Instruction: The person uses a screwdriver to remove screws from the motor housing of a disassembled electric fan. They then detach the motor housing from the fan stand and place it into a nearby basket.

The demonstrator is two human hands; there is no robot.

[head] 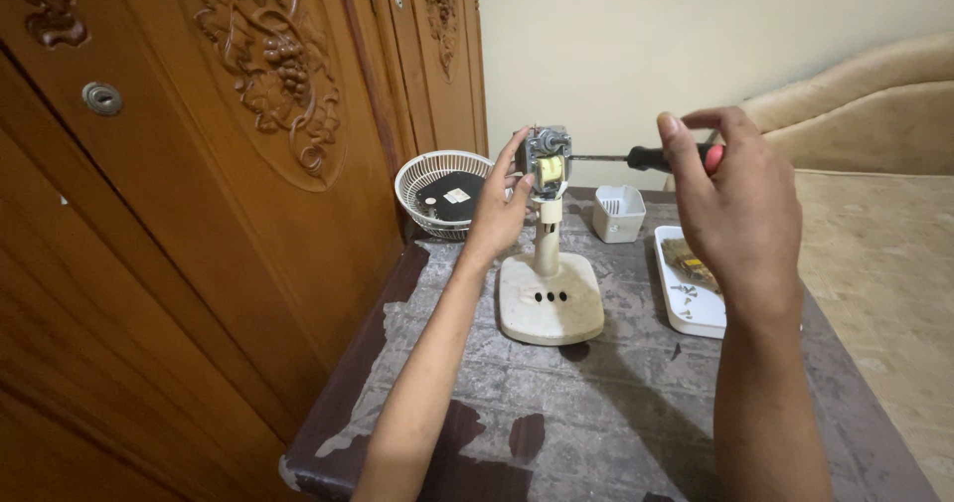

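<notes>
A small cream table-fan stand (550, 303) sits on a worn grey table (556, 403), its bare motor (548, 160) with yellow windings on top of the post. My left hand (499, 209) grips the left side of the motor. My right hand (730, 214) holds a screwdriver (636, 157) with a black and red handle level. Its metal tip reaches the motor's right side.
A white fan grille (429, 179) leans against the carved wooden door (199, 164) at the back left. A small white plastic cup (618, 214) stands behind the fan. A white tray (686, 303) with screws and small parts lies at the right. A beige sofa (874, 114) is at far right.
</notes>
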